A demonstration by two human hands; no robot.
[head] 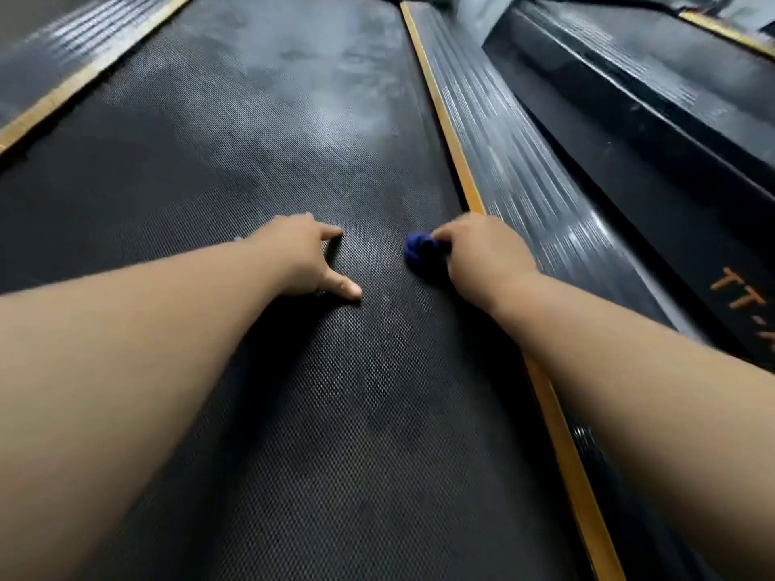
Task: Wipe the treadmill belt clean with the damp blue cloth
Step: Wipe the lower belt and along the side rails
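Treadmill belt (260, 132): black, textured, running down centre of view, pale hazy patches toward far end.
Left side rail (63, 56), right side rail (516, 161): ribbed, dark, flanking belt.
Black frame (654, 119) beyond right side rail, orange lettering partly cut off.
Orange strip (447, 119) between belt and right side rail.
Left hand (302, 255): on belt, thumb and fingers spread, gripping nothing.
Right hand (482, 257): curled tight round bunched blue cloth (421, 253).
Cloth down on belt, near orange strip, apart from left hand.
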